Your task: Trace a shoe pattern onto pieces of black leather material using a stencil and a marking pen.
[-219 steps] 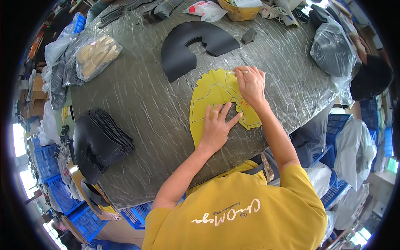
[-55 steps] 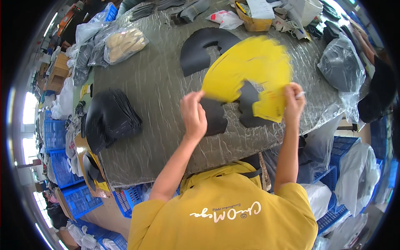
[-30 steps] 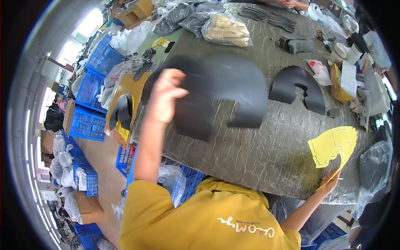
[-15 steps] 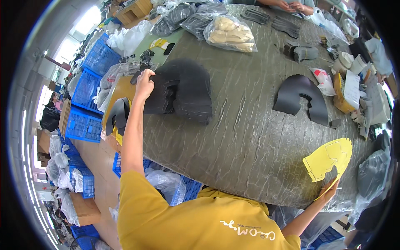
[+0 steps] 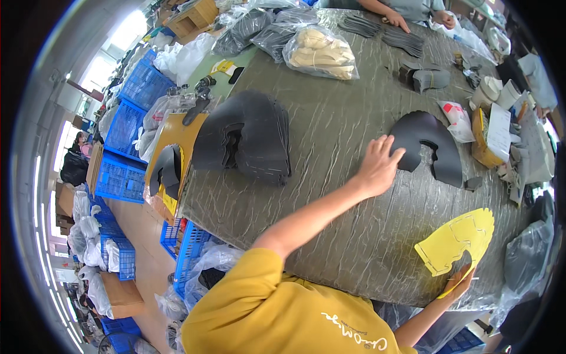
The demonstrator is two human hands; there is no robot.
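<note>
My left hand (image 5: 378,167) reaches across the table, fingers apart, its fingertips at the left edge of a black horseshoe-shaped sheet piece (image 5: 439,137). Whether it touches the piece or just hovers over its edge, I cannot tell. At the lower right, my right hand (image 5: 461,281) is closed on the lower end of a yellow curved template (image 5: 457,239) with slots cut in it. A thin white stick pokes out beside those fingers. Further left lies a thick stack of similar black curved pieces (image 5: 259,133).
Beyond the stack sit a clear bag of beige pieces (image 5: 321,53) and dark plastic bags. A co-worker's hand (image 5: 398,20) rests on dark strips (image 5: 402,41) at the far edge. A yellow box (image 5: 488,134) stands at right; blue crates (image 5: 122,177) line the left.
My left hand has left the black stack and swung right to the single black piece. The right hand and yellow template shift slightly left in view. The co-worker's hands have moved apart.
</note>
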